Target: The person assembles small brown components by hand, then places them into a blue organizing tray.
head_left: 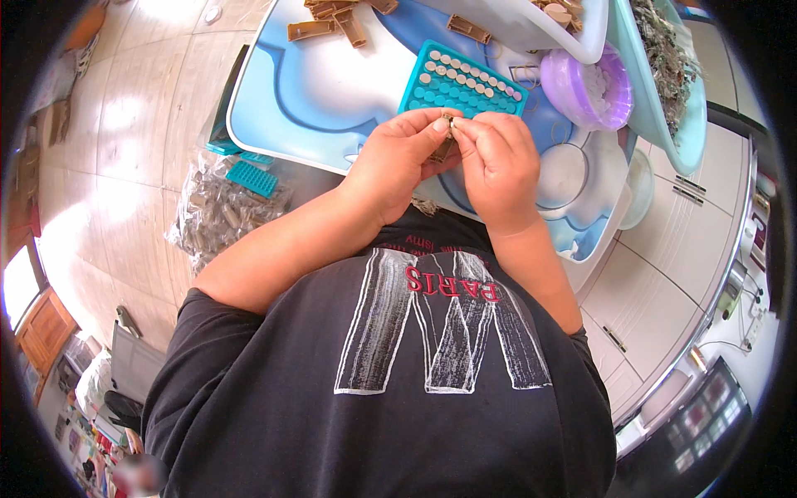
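Observation:
Over the near edge of the blue-and-white table, my two hands meet. My left hand (397,156) is closed around a small brown plastic piece (442,153), which hangs partly hidden below the fingers. At the top of that piece, my right hand (503,164) pinches thumb against forefinger; what lies between these fingertips is too small to make out. Just beyond the hands lies a teal tray (408,101) of small round pockets. Whitish round discs (452,62) fill some of its rows.
Brown plastic pieces (310,31) lie at the table's far side, and another brown piece (469,29) is beyond the tray. To the right stand a purple bowl (552,79) and a pale green basin (696,137) of dark scraps. A clear bag (217,217) of parts sits left.

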